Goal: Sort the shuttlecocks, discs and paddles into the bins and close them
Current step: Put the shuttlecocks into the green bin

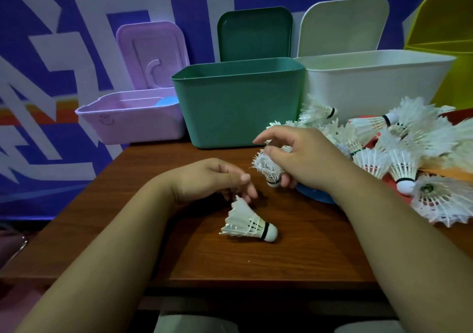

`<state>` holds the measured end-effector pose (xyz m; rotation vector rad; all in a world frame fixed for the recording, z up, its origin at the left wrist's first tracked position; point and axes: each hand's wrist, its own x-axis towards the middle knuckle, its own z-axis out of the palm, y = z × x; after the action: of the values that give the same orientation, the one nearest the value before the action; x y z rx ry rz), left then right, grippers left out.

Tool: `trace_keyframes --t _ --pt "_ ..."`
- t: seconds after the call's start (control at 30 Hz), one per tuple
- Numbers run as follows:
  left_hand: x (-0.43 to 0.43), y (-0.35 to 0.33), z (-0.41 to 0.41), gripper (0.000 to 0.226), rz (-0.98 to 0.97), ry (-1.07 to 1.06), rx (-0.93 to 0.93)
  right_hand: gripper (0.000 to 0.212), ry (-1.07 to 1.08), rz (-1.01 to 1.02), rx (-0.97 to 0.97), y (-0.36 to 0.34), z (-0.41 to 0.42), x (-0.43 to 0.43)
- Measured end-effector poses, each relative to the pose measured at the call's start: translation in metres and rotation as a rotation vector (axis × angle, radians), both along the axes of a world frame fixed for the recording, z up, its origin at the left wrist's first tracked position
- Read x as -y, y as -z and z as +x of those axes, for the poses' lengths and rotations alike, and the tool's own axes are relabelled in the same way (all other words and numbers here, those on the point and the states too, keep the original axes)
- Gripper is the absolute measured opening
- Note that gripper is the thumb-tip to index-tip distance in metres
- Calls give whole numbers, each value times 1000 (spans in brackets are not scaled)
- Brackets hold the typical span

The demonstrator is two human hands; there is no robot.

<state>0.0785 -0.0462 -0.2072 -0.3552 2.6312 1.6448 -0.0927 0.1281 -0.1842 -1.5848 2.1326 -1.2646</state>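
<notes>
- Sorting looks barely begun: right hand [304,158] clamps its fingers on one shuttlecock [268,167]; left hand [212,179] hangs loose-fingered and empty.
- At right the shuttlecock pile [409,151] waits; the green bin [238,107] and its neighbours stand open.

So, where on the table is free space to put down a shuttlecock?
Bare wood lies along the table's near edge, below the lone shuttlecock, and at left, before the pink bin. The right side is crowded with the shuttlecock pile.
</notes>
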Motion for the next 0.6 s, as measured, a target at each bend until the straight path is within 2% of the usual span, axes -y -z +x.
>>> trace_keyframes --t 0.07,0.17,0.27,0.4,0.6 --pt "3 0 4 30 118 66 3 30 22 -12 34 1 1 1" --pt "7 -3 10 55 273 242 69 37 82 -35 60 1 0 2" --pt "9 -4 10 38 195 329 128 34 127 -40 100 1 0 2" --pt "9 0 4 18 115 201 62 28 146 -65 148 -1 1 3" --pt "13 4 -3 22 189 -110 -154 35 156 -192 234 -4 3 1"
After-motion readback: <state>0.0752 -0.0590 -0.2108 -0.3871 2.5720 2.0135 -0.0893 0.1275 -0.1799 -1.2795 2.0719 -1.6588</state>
